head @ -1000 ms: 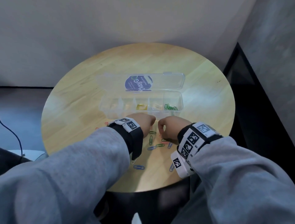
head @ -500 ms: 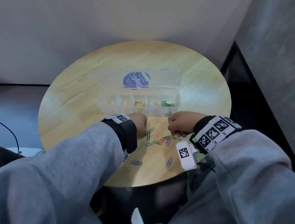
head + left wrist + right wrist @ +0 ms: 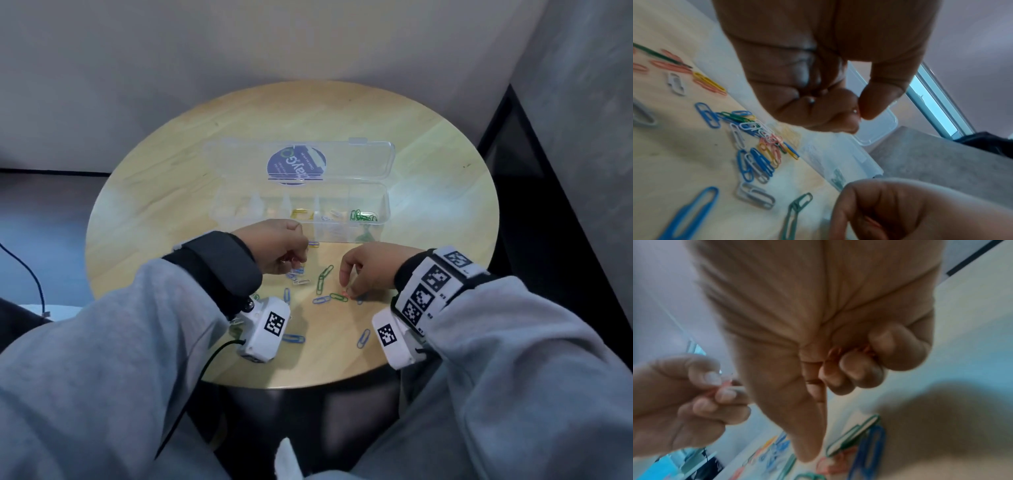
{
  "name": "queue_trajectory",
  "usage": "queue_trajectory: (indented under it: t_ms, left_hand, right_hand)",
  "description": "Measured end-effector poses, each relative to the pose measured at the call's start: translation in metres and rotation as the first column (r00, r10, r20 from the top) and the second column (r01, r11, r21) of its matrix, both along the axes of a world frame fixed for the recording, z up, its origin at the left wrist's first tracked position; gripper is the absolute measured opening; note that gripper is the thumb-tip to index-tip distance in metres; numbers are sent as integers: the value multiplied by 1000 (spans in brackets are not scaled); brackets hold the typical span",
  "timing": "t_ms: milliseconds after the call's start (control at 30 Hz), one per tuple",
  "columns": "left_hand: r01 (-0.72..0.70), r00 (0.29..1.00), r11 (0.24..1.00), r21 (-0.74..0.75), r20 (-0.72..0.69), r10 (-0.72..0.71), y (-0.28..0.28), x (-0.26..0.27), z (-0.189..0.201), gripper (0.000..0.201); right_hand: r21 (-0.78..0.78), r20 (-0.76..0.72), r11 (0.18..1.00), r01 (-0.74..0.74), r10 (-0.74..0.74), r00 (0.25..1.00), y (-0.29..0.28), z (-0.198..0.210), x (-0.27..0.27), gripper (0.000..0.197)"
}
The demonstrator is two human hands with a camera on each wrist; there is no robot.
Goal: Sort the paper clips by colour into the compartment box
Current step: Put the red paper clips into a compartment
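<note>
Pinching at the worktop (image 3: 171, 192), the right hand (image 3: 368, 270) has thumb and forefinger closed narrow on a pink clip (image 3: 346, 294) that lies flat among the loose clips (image 3: 322, 281); the right wrist view shows more pink wire tucked under its curled fingers (image 3: 859, 368), so it seems to be gathering pink ones. The left hand (image 3: 277, 248) hovers just above the pile nearer the box (image 3: 383, 205), fingers curled tight; the right wrist view shows a pink and a white clip nipped in its fingertips.

What matters next is direction. The box stands beyond both hands, its long axis running left to right, lid laid open behind it. Green clips (image 3: 363, 216) fill the right-end compartment, white the next, yellow (image 3: 302, 214) the middle; the two left compartments look empty, though the clear plastic makes that uncertain. I judge pink must go to one of those, which lie forward and to the left of the right hand, across the left hand's path. The left hand is the nearer to them. Blue, green and white clips are unsorted between the hands and toward the near edge.
</note>
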State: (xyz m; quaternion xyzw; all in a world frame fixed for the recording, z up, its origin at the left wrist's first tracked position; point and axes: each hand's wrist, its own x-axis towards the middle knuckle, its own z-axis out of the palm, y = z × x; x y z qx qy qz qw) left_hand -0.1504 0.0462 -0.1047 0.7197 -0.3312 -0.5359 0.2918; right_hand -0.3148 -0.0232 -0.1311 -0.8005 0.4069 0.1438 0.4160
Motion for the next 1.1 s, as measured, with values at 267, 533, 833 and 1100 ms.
queue_trajectory:
  t_ms: [267, 533, 833, 1100]
  left_hand:
    - [-132, 979, 991, -5, -156, 130, 9, 13, 5, 30]
    - [-230, 952, 973, 27, -202, 230, 13, 25, 6, 25]
    - [-281, 930, 959, 41, -237, 282, 22, 36, 3, 22]
    - [-293, 917, 956, 36, -272, 291, 27, 41, 5, 23]
  right_hand:
    - [-221, -297, 942, -254, 183, 937, 6, -5, 22, 21]
    - [-247, -400, 908, -339, 224, 889, 10, -7, 27, 27]
    - [-144, -224, 975, -172, 137, 965, -1, -4, 16, 13]
    - [484, 160, 803, 349, -473, 866, -8, 7, 9, 25]
